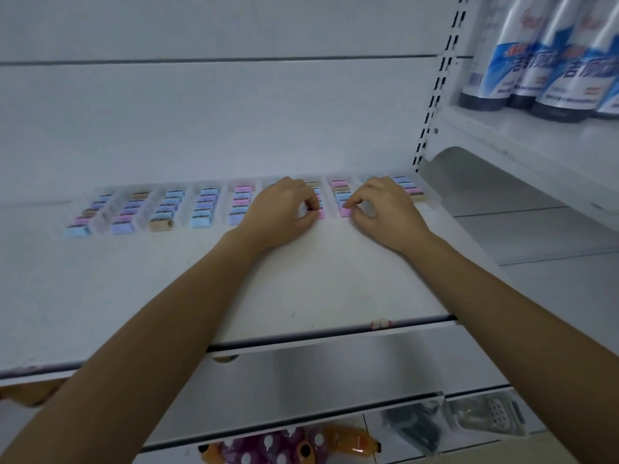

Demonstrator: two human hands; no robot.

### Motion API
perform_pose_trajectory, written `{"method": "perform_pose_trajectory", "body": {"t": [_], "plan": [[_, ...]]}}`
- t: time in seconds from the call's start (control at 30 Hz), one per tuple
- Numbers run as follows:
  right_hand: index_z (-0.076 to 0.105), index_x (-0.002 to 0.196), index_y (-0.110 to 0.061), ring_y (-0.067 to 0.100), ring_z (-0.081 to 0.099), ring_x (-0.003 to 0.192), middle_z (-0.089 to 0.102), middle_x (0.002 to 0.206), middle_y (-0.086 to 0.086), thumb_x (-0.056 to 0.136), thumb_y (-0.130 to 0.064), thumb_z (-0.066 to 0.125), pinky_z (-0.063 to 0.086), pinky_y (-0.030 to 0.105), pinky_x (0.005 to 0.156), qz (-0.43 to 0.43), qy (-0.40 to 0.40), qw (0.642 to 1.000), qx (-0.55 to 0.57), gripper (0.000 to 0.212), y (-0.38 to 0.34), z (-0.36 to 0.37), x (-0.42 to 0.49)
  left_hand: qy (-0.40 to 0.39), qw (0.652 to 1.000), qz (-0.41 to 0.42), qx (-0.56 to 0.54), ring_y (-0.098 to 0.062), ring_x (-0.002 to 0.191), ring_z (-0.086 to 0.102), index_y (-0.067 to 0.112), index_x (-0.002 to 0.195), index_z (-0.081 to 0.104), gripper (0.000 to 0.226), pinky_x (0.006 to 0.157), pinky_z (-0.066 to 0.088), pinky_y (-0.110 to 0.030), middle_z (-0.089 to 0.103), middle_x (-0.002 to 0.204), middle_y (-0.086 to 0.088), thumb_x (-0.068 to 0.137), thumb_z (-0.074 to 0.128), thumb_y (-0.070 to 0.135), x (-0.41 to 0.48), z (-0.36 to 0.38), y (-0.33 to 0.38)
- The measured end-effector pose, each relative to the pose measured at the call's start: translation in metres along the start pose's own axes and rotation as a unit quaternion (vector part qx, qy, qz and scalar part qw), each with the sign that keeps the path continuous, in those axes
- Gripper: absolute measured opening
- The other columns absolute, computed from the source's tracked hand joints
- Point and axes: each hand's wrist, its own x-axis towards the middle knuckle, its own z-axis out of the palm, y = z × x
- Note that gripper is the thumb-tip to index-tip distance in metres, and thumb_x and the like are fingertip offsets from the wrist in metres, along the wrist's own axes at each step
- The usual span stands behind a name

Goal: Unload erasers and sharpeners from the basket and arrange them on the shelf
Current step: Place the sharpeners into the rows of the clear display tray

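Sharpeners (204,209) in pastel blue, purple, pink and tan lie in short columns along the far part of the white shelf (301,279). Each column sits in a clear narrow tray (100,222), and the columns run side by side from the left to the slotted upright post (435,95) on the right.

Both bare forearms reach over the near edge of the shelf to the columns right of centre. The left hand (281,209) rests its heel on the shelf. Its fingers are curled tight, and thumb and fingertips close on the left pink sharpener (321,215) at the near end of its column. Just to the right, the right hand (385,209) is curled the same way, its thumb and forefinger meeting on the right pink sharpener (345,212) at the near end of the next column. The picture is soft here, so each pinch seems a firm hold rather than a mere touch. The two hands are near each other but apart.

On a higher shelf to the right stand blue-and-white bottles (552,61). On a lower shelf, near the bottom edge, lie a spotted plush toy (268,447) and bagged goods (415,426).
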Motion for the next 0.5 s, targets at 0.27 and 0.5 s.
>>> {"method": "perform_pose_trajectory", "body": {"t": [0.27,0.5], "plan": [[0.067,0.093,-0.006,0.029,0.054,0.095,0.060,0.100,0.011,0.079,-0.006,0.059,0.037,0.033,0.080,0.007,0.008,1.000,-0.006,0.016,-0.001,0.000,0.000,-0.008,0.999,0.031,0.015,-0.024,0.088,0.056,0.014,0.085,0.066,0.023,0.077,0.041,-0.032,0.065,0.088,-0.003,0.081,0.054,0.032,0.000,-0.002,-0.004],[0.066,0.099,-0.006,0.032,0.055,0.097,0.060,0.106,0.011,0.080,-0.011,0.061,0.042,0.040,0.084,0.002,-0.006,0.999,-0.040,0.021,-0.012,-0.007,-0.002,-0.029,0.999,0.021,0.039,-0.027,0.099,0.055,0.009,0.101,0.065,0.032,0.083,0.039,-0.033,0.065,0.103,-0.008,0.085,0.052,0.034,-0.006,-0.033,-0.002]]}}
